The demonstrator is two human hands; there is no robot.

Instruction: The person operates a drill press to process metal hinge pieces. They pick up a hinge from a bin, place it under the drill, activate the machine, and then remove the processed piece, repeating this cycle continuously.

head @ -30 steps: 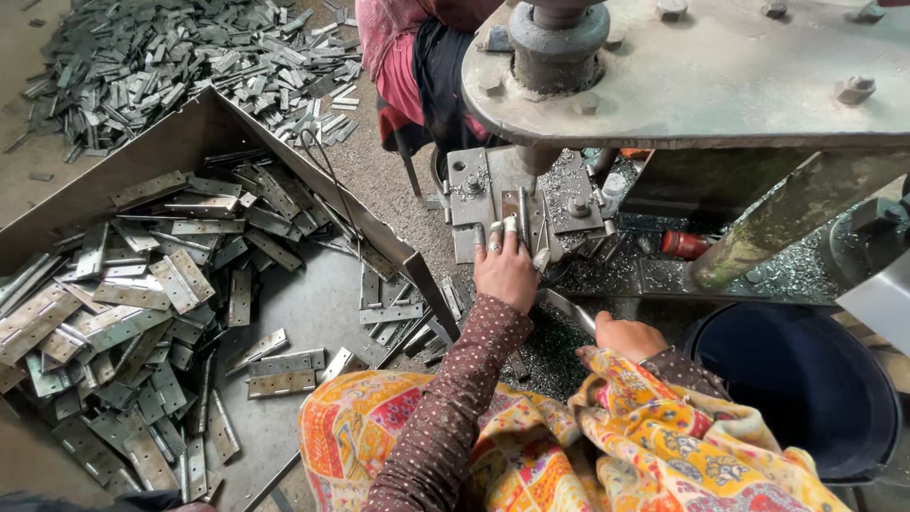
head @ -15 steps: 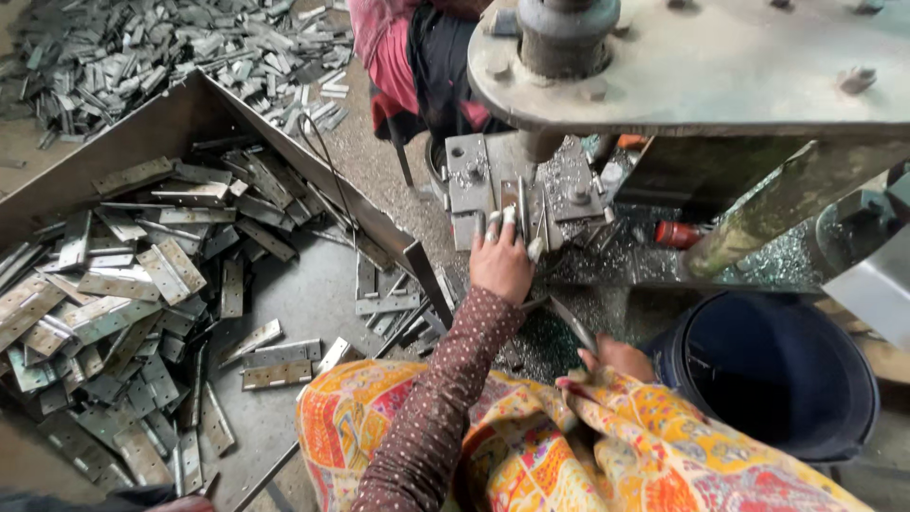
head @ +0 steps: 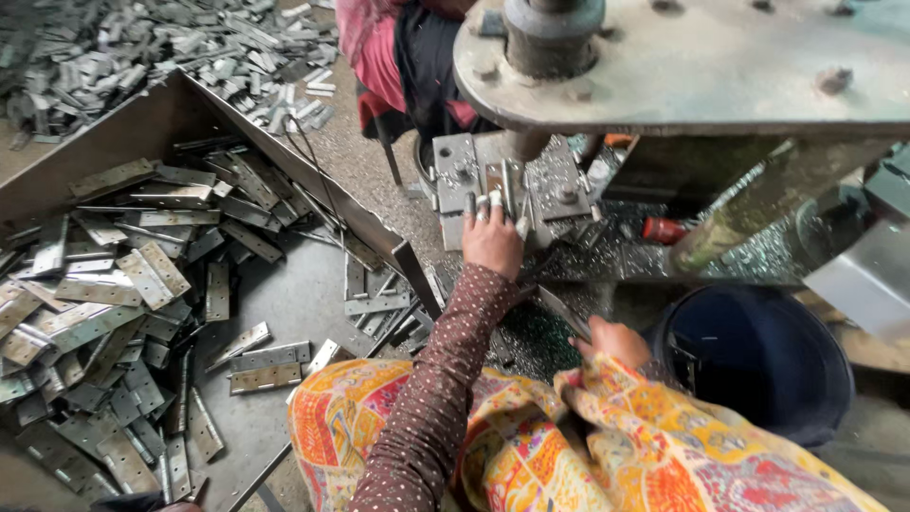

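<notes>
While the left hand (head: 493, 242) reaches up to the grey steel die block (head: 502, 185) of the press, its fingers (head: 488, 207) lie spread and fairly flat against a small metal piece on the block; whether they pinch that piece cannot be told. The block sits directly under the press's dark round ram (head: 553, 33), which hangs from a broad, pale, bolted steel plate (head: 720, 66). Below and to the right of the block, the right hand (head: 614, 341) rests low by the person's lap, its fingers curled around a flat grey metal strip (head: 562, 311) whose end juts up and left toward the block. A heap of tiny glittering metal chips (head: 536, 332) lies just beneath the block, between the two hands. Right of the right hand stands a dark blue round plastic bucket (head: 758, 356). A small red cylinder (head: 664, 229) lies right of the block under the plate. Left of the block, a large shallow sheet-metal tray (head: 294, 284) holds many flat grey hinge plates (head: 142, 275), heaped thickest at its far left. Beyond the tray, more such plates are strewn over the floor (head: 171, 47). Behind the block, a second person in red and black clothing (head: 398, 57) sits close to the press.
</notes>
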